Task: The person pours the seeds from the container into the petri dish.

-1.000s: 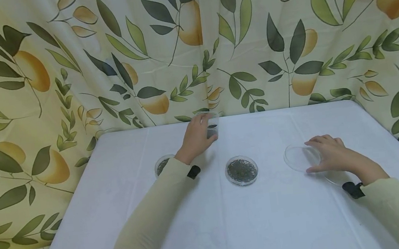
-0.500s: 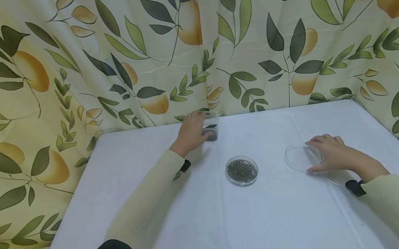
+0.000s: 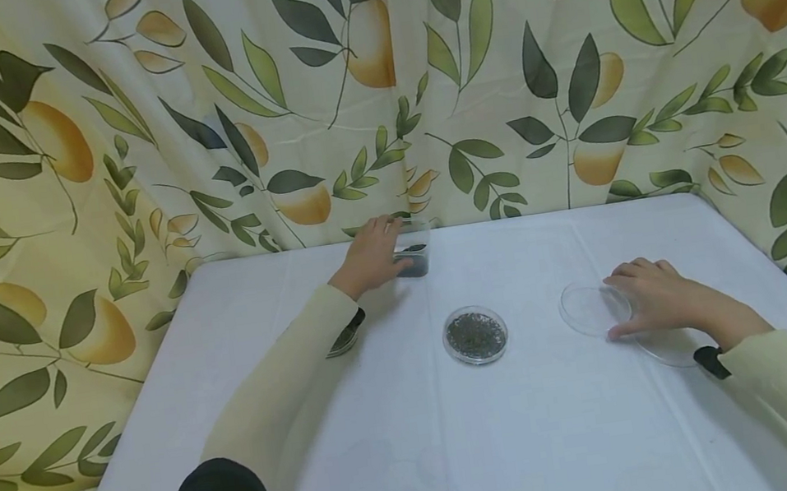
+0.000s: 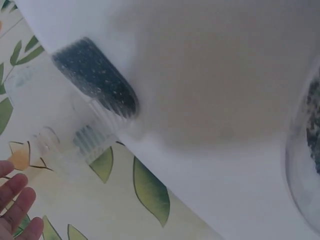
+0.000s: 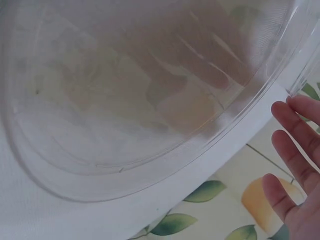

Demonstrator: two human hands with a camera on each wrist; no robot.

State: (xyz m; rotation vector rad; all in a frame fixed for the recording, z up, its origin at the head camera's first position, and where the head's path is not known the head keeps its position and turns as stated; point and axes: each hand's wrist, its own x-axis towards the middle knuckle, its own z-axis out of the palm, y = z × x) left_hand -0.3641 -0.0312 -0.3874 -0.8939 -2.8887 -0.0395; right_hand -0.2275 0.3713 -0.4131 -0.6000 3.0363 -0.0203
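Observation:
At the table's back edge stands a clear plastic container with dark granules in its bottom. My left hand is at its left side; in the left wrist view the fingers look relaxed and apart from it. My right hand is spread about the right side of a clear round dish, thumb towards the front and fingers towards the back. In the right wrist view a fingertip meets that dish's rim. A second clear dish lies under the right wrist.
A round dish of dark flecked material sits mid-table. Another dish is mostly hidden by the left forearm. A white cloth covers the table, and a leaf-patterned curtain hangs right behind it.
My left hand has drawn back a little to the left, uncovering more of the container, and its forearm has swung left. The right hand has shifted slightly right; the dish by it stays put.

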